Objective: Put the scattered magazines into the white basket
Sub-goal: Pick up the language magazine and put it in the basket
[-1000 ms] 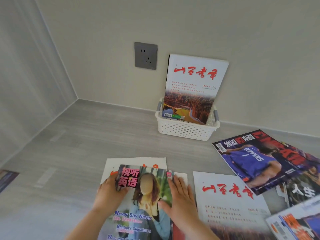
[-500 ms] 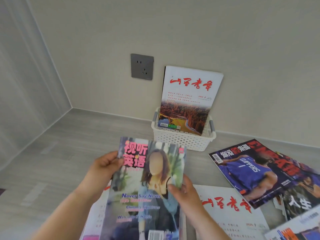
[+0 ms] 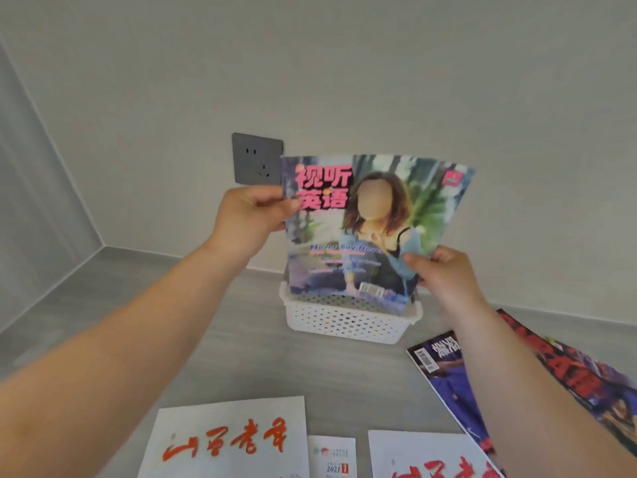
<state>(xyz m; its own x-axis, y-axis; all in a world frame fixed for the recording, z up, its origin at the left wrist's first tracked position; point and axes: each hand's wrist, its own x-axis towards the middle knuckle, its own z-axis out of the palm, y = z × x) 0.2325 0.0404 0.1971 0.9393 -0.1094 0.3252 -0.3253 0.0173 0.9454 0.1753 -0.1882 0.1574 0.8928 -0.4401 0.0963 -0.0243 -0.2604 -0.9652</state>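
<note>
I hold a colourful magazine [image 3: 372,229] with pink Chinese title letters upright over the white perforated basket [image 3: 344,322] by the wall. Its lower edge dips inside the basket's rim. My left hand [image 3: 251,219] grips the magazine's upper left edge. My right hand [image 3: 444,274] grips its lower right edge. This magazine hides whatever else stands in the basket. A white magazine with red calligraphy [image 3: 227,439] lies on the grey surface near me, with a second white one [image 3: 431,457] to its right. A purple and red sports magazine [image 3: 448,374] lies at the right, partly under my right forearm.
A grey wall socket [image 3: 256,158] sits on the wall just left of the held magazine. A small white booklet marked 2021 [image 3: 331,457] lies between the two white magazines. The walls meet in a corner at the left.
Both hands lifted the colourful magazine off the surface and carried it forward and up to the basket. The white magazine standing in the basket is now hidden behind it.
</note>
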